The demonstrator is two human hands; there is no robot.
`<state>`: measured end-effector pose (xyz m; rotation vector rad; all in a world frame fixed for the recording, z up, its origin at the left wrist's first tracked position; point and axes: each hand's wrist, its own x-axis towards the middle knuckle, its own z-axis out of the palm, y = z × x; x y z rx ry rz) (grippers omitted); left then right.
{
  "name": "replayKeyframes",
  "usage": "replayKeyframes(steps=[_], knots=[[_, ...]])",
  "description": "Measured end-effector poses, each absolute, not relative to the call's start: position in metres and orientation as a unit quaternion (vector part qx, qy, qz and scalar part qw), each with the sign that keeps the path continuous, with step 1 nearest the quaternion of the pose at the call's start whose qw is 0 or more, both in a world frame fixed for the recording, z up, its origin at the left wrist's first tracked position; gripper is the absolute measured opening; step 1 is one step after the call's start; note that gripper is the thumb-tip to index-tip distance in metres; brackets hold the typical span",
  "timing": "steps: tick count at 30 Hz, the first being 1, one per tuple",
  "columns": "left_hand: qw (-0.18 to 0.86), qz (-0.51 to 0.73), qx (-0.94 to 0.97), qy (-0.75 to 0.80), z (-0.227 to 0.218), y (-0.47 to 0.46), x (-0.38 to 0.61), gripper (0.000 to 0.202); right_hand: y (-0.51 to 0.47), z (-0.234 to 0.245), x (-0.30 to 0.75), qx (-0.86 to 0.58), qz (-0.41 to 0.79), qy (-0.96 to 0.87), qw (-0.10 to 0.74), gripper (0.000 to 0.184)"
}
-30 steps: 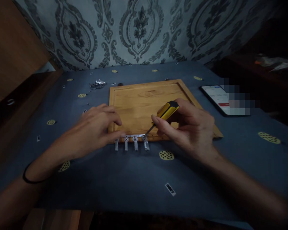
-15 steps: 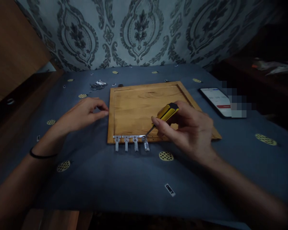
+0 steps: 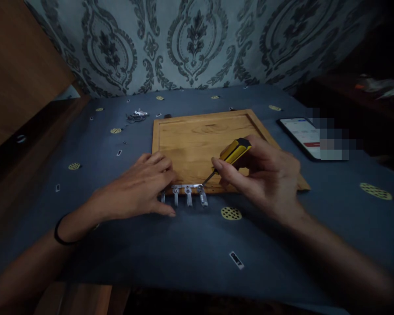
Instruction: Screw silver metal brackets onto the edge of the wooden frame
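Observation:
A wooden panel with a raised border lies flat on the table. Several small metal hooks line its near edge and jut out over the cloth. My right hand grips a yellow-and-black screwdriver, its tip resting at the top of the rightmost hook. Over the panel's near left corner is my left hand, thumb spread away from the fingers, beside the leftmost hook and partly covering it. Nothing shows in that hand's grasp.
A dark cloth with pineapple prints covers the table. Behind the panel on the left lies a small pile of metal pieces. A phone with a lit screen is at the right. Patterned fabric rises at the back.
My left hand has moved right and nearer, from the panel's left side to its near left corner, with thumb and fingers spreading. My right hand keeps the screwdriver at the rightmost hook.

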<state>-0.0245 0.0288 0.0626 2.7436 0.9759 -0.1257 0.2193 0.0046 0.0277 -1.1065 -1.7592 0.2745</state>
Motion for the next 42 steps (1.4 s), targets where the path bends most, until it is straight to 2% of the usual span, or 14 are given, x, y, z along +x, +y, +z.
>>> replayKeyframes(steps=[7, 30, 36, 42], knots=[[0.105, -0.071, 0.932, 0.339, 0.061, 0.026, -0.017, 0.042, 0.005, 0.028, 0.219, -0.456, 0.121, -0.725, 0.502, 0.039], [0.110, -0.052, 0.932, 0.342, 0.053, 0.025, -0.015, 0.035, 0.006, 0.028, 0.218, -0.446, 0.121, -0.726, 0.509, 0.038], [0.115, -0.070, 0.924, 0.358, 0.055, 0.024, -0.012, 0.039, 0.005, 0.028, 0.218, -0.448, 0.132, -0.722, 0.510, 0.041], [0.095, -0.044, 0.922, 0.372, 0.074, 0.036, -0.035, 0.054, 0.006, 0.027, 0.218, -0.444, 0.138, -0.722, 0.512, 0.037]])
